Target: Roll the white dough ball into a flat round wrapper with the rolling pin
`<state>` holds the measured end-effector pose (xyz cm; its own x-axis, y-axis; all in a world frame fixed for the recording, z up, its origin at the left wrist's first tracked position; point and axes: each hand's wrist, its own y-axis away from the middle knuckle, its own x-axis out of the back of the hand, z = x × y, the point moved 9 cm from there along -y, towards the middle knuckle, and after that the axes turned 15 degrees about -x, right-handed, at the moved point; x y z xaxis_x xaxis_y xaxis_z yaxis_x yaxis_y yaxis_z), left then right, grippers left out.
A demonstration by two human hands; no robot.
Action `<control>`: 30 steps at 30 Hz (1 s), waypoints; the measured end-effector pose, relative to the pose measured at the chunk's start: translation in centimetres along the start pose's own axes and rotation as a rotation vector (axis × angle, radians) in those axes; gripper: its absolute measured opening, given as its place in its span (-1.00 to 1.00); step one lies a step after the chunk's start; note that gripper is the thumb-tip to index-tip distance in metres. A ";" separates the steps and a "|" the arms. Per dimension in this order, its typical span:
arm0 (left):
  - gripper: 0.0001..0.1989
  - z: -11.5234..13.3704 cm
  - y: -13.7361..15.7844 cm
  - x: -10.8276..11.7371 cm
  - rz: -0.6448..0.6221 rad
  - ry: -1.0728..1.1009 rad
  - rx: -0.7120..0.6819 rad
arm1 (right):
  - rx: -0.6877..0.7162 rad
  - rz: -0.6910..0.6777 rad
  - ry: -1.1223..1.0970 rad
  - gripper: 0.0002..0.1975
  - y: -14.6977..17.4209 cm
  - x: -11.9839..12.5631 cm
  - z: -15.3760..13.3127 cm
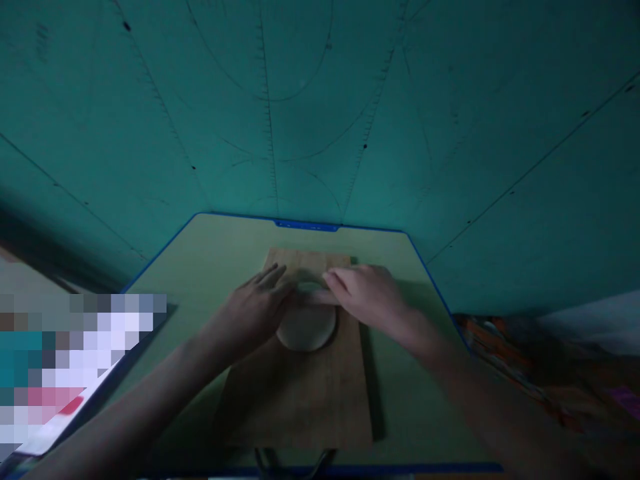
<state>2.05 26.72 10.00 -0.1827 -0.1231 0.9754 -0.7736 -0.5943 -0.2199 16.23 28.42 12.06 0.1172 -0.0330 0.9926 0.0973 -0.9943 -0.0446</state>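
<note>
A round, flat piece of dough (306,331) lies on a wooden board (310,400). Across its far part runs a light rolling pin (317,297), of which only the middle stretch shows. My left hand (265,297) covers the pin's left end, its thumb side toward the dough and some fingers stretched forward. At the other end, my right hand (367,290) is closed round the pin with its fingers curled. The palms hide both ends of the pin. Dim light and blur soften the finger outlines.
The board rests on a pale table (420,400) with a blue rim, set against a green wall (320,100) with drawn lines. A pixelated flat item (95,360) is at the left. Cluttered items (530,373) lie beyond the right edge. Dark curved bars (295,467) show at the front.
</note>
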 end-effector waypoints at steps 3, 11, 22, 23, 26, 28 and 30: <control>-0.64 -2.7 -1.9 -0.2 -0.049 -0.017 0.151 | 0.025 0.073 -0.043 -0.61 -3.2 -0.5 -1.1; -0.53 -5.2 -3.8 -2.0 -0.060 -0.080 0.214 | -0.016 0.112 -0.092 -0.59 -5.2 -1.9 -0.2; -0.43 -1.2 0.5 -0.3 0.026 -0.217 0.218 | 0.040 0.071 -0.124 -0.60 -1.1 -2.9 -1.6; -0.41 -0.5 1.3 -0.2 0.038 -0.226 0.198 | 0.047 0.061 -0.128 -0.58 -0.2 -3.1 -1.7; -0.38 2.1 3.9 0.3 0.077 -0.242 0.101 | 0.064 0.058 -0.108 -0.50 2.8 -3.0 -1.7; -0.40 3.8 5.6 0.6 0.090 -0.246 0.044 | 0.066 0.065 -0.077 -0.43 4.6 -2.8 -1.1; -0.42 5.1 6.9 0.9 0.096 -0.246 0.024 | 0.064 0.055 -0.053 -0.40 6.2 -2.9 -0.2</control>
<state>-0.38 18.48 9.47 -0.0989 -0.3676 0.9247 -0.7448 -0.5889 -0.3137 16.28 22.38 8.93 0.1763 -0.0802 0.9811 0.1521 -0.9825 -0.1077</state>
